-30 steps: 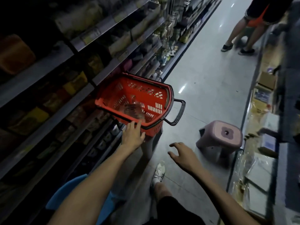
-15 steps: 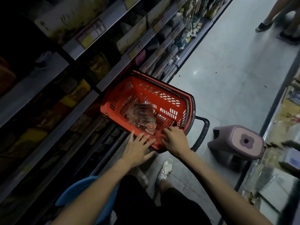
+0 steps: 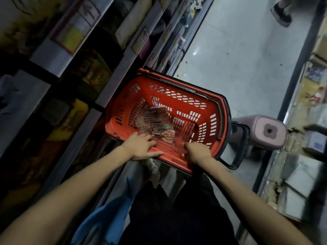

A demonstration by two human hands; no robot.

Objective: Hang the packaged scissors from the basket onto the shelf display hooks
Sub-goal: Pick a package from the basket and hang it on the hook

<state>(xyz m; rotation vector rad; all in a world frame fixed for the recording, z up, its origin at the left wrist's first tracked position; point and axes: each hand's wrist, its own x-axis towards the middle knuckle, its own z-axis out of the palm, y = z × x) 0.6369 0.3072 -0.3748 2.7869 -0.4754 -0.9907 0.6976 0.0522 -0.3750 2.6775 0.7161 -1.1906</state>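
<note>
A red plastic basket (image 3: 205,110) with black handles sits low in the aisle in front of me. Clear packs of scissors (image 3: 154,122) lie on its bottom, toward the near left side. My left hand (image 3: 143,147) lies across the near rim, fingers stretched into the basket by the edge of the packs, thumb along the rim. My right hand (image 3: 198,151) grips the near rim further right; its fingers curl down inside and are hidden. Stocked shelves (image 3: 113,85) rise at the left; display hooks are too blurred to make out.
A pink plastic stool (image 3: 265,131) stands on the floor right of the basket. A low shelf with packaged goods (image 3: 304,156) lines the right side. Another person's shoe (image 3: 281,15) shows far up the aisle. A blue object (image 3: 106,214) lies by my legs.
My head has leaned further over the basket. My left hand rose from below the rim onto it, reaching inside. My right hand came from mid-air onto the rim and stays there.
</note>
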